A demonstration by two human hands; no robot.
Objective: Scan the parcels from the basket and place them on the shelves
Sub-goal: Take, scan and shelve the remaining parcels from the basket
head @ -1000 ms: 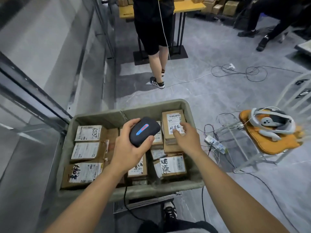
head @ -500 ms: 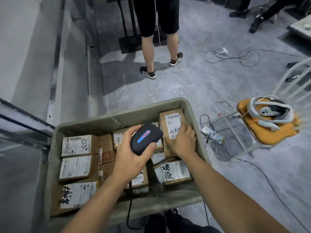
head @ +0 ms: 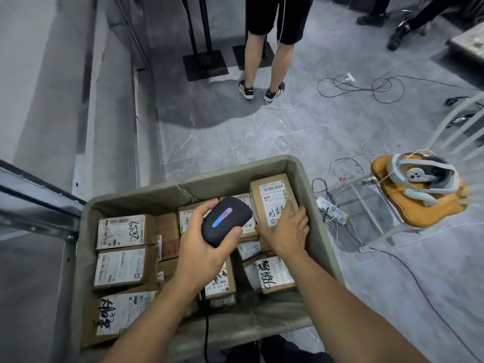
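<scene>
**A:** ok so what's on your far left?

**B:** You've got the metal shelf frame (head: 39, 200) along the left edge, right up against the grey basket (head: 167, 191). Inside the basket, the left column is three cardboard parcels with white labels: the back one (head: 121, 231) has handwritten numbers on it, the middle one (head: 123, 267) is plain printed, and the front one (head: 115, 319) has big black scribble.

**A:** and the hands?

**B:** Your left hand (head: 201, 255) is over the middle of the basket, fingers and thumb wrapped round the black scanner (head: 225, 221), which shows a blue and red strip on top. Its cord (head: 207, 336) drops down over the near rim. Just to the right, your right hand (head: 285, 231) is curled on the near end of the upright-ish parcel (head: 272, 197) in the back right corner, fingertips on its label, thumb on the left side. Can't tell if it's lifted clear of the boxes under it. Another labelled parcel (head: 272, 275) lies nearer you, under your right forearm.

**A:** anything past the basket?

**B:** Someone in black shorts (head: 272, 48) stands on the floor ahead, and on the right a white chair with an orange cushion (head: 408, 205) carries a white headset (head: 424, 176), cables (head: 337, 213) tangled beside it.
</scene>
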